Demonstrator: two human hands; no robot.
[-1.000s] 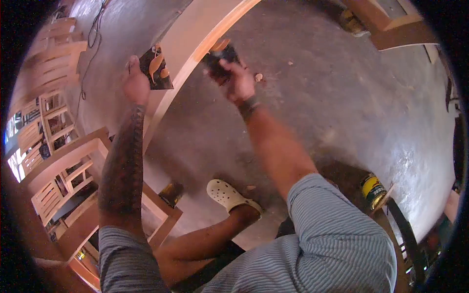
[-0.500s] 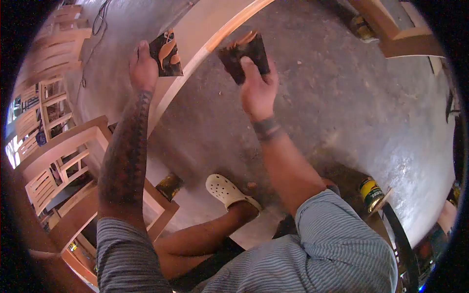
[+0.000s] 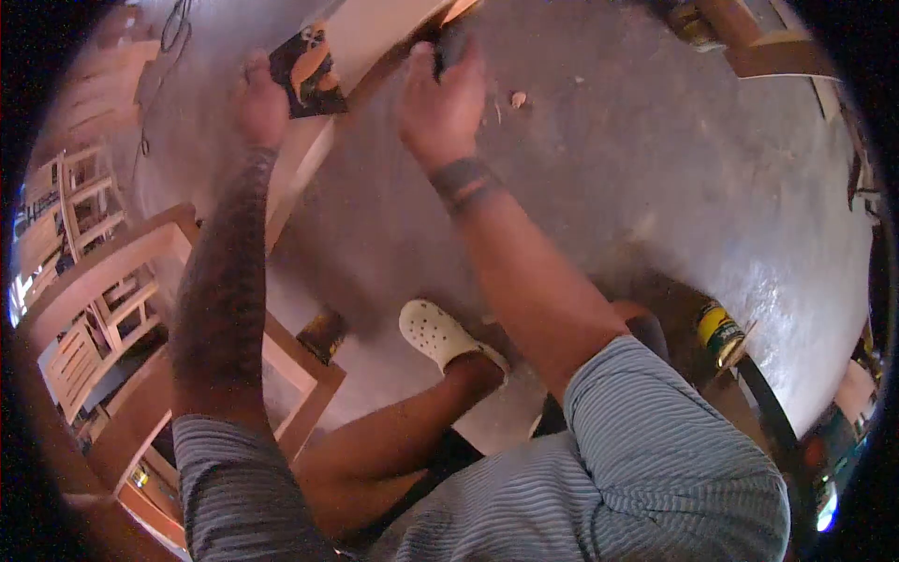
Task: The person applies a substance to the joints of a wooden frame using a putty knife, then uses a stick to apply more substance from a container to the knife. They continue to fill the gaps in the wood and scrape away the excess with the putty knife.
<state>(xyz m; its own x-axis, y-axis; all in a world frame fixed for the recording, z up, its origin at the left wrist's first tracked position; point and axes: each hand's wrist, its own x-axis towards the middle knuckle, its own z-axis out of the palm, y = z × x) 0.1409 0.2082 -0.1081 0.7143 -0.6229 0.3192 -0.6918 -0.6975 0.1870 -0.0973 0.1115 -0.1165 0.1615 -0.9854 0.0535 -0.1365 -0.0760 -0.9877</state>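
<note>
My left hand (image 3: 260,105) grips a dark flat square sheet (image 3: 320,103) by its left side. Thick orange-brown putty (image 3: 309,62) lies on top of that sheet, which overlaps the long wooden board (image 3: 375,23). At the board's right edge, my right hand (image 3: 445,108) is closed on a dark flat spreader (image 3: 452,49), seen nearly edge-on and partly hidden by the fingers. Some bright orange putty (image 3: 459,9) shows just beyond it, along the edge.
A putty blob (image 3: 518,98) lies on the concrete floor. A yellow-and-black can (image 3: 719,335) stands at right, another can (image 3: 321,335) beside a wooden frame (image 3: 309,375) at left. Slatted wooden pieces (image 3: 80,365) fill the far left. Another wooden frame (image 3: 782,61) is upper right.
My right hand has moved left and up to the board's edge, turning the spreader from flat-on to edge-on. My left hand has shifted slightly up and left with the sheet. The floor blob now shows.
</note>
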